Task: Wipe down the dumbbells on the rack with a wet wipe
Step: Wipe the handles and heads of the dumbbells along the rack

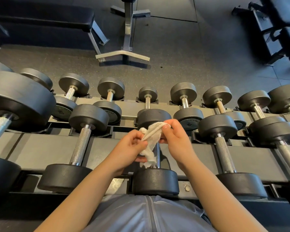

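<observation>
Nearest you, both hands hold the wipe just above the handle of the middle dumbbell on the near rail of the rack. Your left hand pinches the wipe's left edge between thumb and fingers, and your right hand pinches its upper right corner, so the cloth stretches between them, with its crumpled lower end hanging beside the bar. You seem to be unfolding or refolding it rather than wiping. The risk from here: the dangling end could snag on the knurled handle or slip from a light pinch and drop between the rails, where it would be awkward to reach. A bunched wipe would also cover only a strip of the bar and miss the heads. Left of you sits another dumbbell, and one more sits to the right. Farther off, the far rail carries smaller dumbbells, untouched by either hand. Beyond the rack, a bench stands on the floor.
</observation>
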